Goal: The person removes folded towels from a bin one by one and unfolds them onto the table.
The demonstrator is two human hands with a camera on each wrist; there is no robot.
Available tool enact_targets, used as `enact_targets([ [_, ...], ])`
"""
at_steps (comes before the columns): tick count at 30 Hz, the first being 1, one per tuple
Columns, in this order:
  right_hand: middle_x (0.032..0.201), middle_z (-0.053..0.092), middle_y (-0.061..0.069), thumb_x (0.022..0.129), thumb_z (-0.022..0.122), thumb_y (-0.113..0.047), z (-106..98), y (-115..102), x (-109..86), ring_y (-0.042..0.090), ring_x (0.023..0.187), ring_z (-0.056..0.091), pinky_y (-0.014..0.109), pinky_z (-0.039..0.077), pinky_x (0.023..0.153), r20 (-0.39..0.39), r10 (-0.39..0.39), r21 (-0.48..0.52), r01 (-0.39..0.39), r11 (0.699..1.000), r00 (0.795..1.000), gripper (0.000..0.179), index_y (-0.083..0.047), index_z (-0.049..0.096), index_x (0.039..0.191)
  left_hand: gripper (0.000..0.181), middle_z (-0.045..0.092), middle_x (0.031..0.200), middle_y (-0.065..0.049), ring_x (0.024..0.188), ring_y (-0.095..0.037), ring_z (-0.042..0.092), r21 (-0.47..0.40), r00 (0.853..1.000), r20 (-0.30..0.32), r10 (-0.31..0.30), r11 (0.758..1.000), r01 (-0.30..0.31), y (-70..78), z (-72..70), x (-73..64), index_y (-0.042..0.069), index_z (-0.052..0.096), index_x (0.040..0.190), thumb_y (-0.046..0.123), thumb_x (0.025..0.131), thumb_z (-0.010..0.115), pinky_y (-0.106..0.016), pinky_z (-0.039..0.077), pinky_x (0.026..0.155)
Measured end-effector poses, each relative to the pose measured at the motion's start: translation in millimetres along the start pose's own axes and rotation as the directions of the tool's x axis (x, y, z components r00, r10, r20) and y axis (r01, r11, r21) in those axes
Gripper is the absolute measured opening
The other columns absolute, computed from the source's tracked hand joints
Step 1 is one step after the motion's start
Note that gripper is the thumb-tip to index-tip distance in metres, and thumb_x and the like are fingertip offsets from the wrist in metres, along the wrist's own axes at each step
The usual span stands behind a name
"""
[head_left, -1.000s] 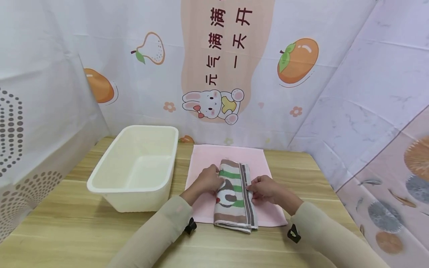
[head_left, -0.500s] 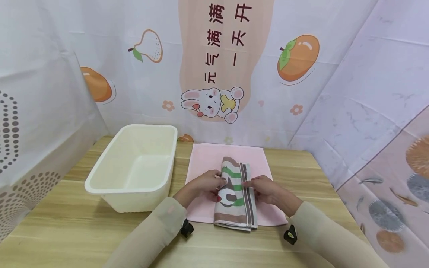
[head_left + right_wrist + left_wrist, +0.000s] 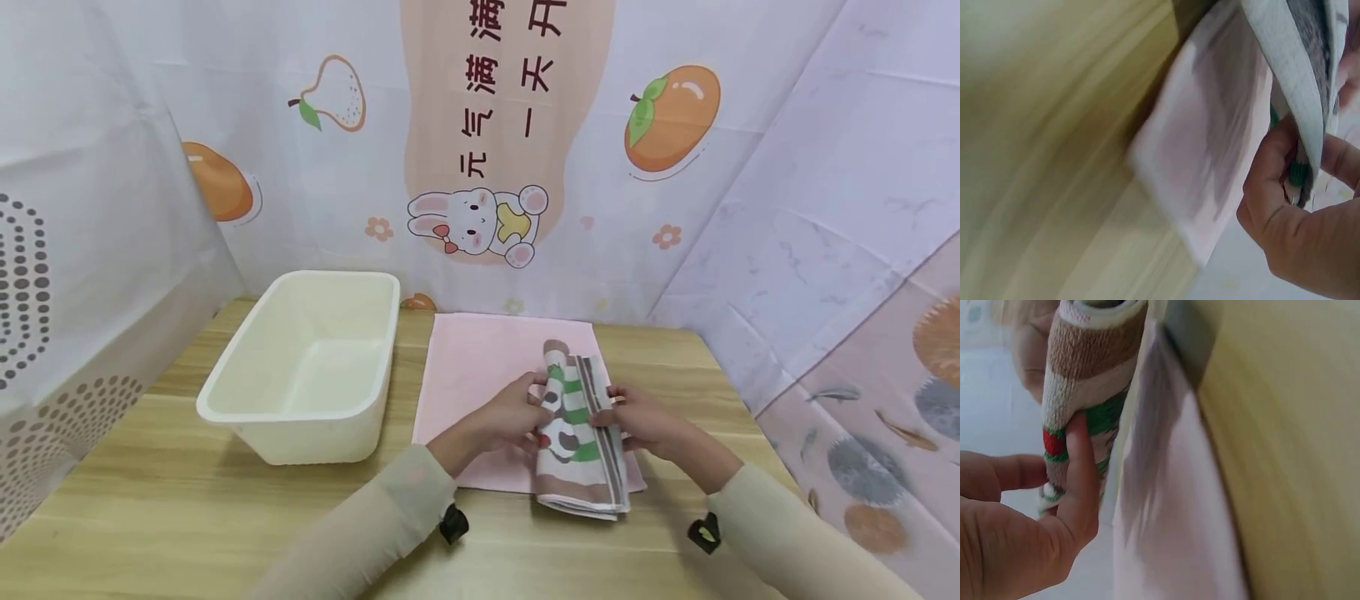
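Note:
A folded towel (image 3: pixel 577 450) with brown, white and green stripes is held between both hands, over the right part of a flat pink cloth (image 3: pixel 472 358). My left hand (image 3: pixel 513 414) pinches its rounded left edge; the left wrist view shows thumb and fingers on the towel (image 3: pixel 1085 375) beside a red patch. At the opposite edge, along the dark stripes, my right hand (image 3: pixel 645 423) pinches the layers. In the right wrist view, the right hand (image 3: pixel 1310 219) has the towel edge between thumb and fingers, and the pink cloth (image 3: pixel 1204 144) lies below.
A cream plastic basin (image 3: pixel 300 429) stands at the left on the wooden table (image 3: pixel 187 517). Printed curtains (image 3: pixel 360 183) hang behind the table and along both sides.
Both hands have carried the striped towel to the right across the pink cloth, lifting it a little. The pink cloth and the basin have stayed in place.

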State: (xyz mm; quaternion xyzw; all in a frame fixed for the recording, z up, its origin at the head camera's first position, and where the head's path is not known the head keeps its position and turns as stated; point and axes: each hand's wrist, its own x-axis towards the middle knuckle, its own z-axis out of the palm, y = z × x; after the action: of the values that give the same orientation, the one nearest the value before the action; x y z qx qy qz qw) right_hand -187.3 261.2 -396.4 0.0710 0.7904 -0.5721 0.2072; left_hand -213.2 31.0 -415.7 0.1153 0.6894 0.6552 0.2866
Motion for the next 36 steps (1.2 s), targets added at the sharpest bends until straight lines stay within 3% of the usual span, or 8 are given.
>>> enact_targets([
  [11, 0.112, 0.065, 0.013, 0.097, 0.067, -0.009, -81.9, 38.6, -33.9, 0.023, 0.095, 0.069, 0.045, 0.060, 0.078, 0.020, 0.009, -0.068, -0.008, 0.998, 1.000, 0.058, 0.009, 0.034, 0.142, 0.059, 0.063, 0.096, -0.009, 0.059, -0.025, 0.065, -0.070, 0.991, -0.135, 0.007, 0.997, -0.016, -6.6, 90.9, 26.8, 0.017, 0.050, 0.139, -0.009, 0.087, 0.060, -0.038, 0.056, 0.045],
  [14, 0.110, 0.064, 0.012, 0.097, 0.068, -0.009, -94.9, 51.6, -37.4, 0.024, 0.094, 0.070, 0.046, 0.060, 0.079, 0.032, 0.010, -0.071, -0.007, 0.997, 0.999, 0.053, 0.010, 0.039, 0.138, 0.058, 0.064, 0.093, -0.010, 0.056, -0.028, 0.066, -0.102, 0.990, -0.137, -0.017, 0.995, 0.003, -12.0, 109.3, 32.7, 0.017, 0.050, 0.135, -0.011, 0.085, 0.058, -0.038, 0.055, 0.044],
  [19, 0.106, 0.063, 0.010, 0.097, 0.067, -0.008, -111.4, 70.7, -41.0, 0.023, 0.091, 0.068, 0.044, 0.059, 0.077, 0.032, 0.017, -0.098, -0.014, 0.995, 0.999, 0.041, 0.009, 0.043, 0.125, 0.058, 0.059, 0.096, -0.012, 0.065, -0.032, 0.066, -0.230, 0.991, -0.128, -0.046, 0.973, 0.015, -21.7, 134.1, 39.8, 0.018, 0.050, 0.130, -0.017, 0.083, 0.053, -0.053, 0.058, 0.054],
  [23, 0.103, 0.064, 0.007, 0.096, 0.067, -0.008, -119.3, 84.2, -39.9, 0.023, 0.090, 0.068, 0.042, 0.059, 0.077, 0.044, 0.033, -0.078, -0.030, 0.997, 0.998, 0.031, 0.004, 0.046, 0.117, 0.057, 0.056, 0.093, -0.015, 0.059, -0.029, 0.063, -0.219, 0.988, -0.147, -0.055, 0.976, 0.022, -25.0, 142.5, 39.7, 0.013, 0.049, 0.126, -0.020, 0.079, 0.052, -0.056, 0.059, 0.056],
  [29, 0.099, 0.070, 0.006, 0.101, 0.061, -0.013, -127.3, 93.6, -39.2, 0.022, 0.090, 0.069, 0.042, 0.059, 0.078, 0.061, 0.039, -0.072, -0.035, 0.997, 0.997, 0.027, 0.007, 0.050, 0.117, 0.053, 0.061, 0.081, -0.022, 0.050, -0.026, 0.061, -0.142, 0.990, -0.108, -0.093, 0.987, 0.078, -19.8, 140.3, 34.8, 0.007, 0.049, 0.120, -0.022, 0.077, 0.055, -0.036, 0.057, 0.045],
  [33, 0.102, 0.072, 0.006, 0.111, 0.041, -0.027, -137.9, 98.1, -37.7, 0.024, 0.095, 0.070, 0.046, 0.058, 0.083, 0.098, 0.105, 0.039, -0.109, 0.993, 0.990, 0.035, 0.003, 0.057, 0.120, 0.054, 0.058, 0.085, -0.014, 0.044, -0.021, 0.056, 0.025, 0.991, -0.127, -0.052, 0.998, 0.056, -12.7, 133.5, 31.8, 0.006, 0.052, 0.125, -0.018, 0.078, 0.062, -0.028, 0.053, 0.041],
  [36, 0.103, 0.073, 0.005, 0.112, 0.030, -0.029, -145.6, 100.3, -35.2, 0.023, 0.096, 0.070, 0.045, 0.058, 0.085, 0.124, 0.167, 0.121, -0.182, 0.976, 0.978, 0.043, -0.007, 0.067, 0.112, 0.043, 0.058, 0.087, -0.004, 0.048, -0.016, 0.059, 0.201, 0.992, -0.127, 0.015, 0.980, 0.011, -7.8, 130.7, 32.0, 0.007, 0.058, 0.120, -0.010, 0.081, 0.068, -0.028, 0.055, 0.045],
])
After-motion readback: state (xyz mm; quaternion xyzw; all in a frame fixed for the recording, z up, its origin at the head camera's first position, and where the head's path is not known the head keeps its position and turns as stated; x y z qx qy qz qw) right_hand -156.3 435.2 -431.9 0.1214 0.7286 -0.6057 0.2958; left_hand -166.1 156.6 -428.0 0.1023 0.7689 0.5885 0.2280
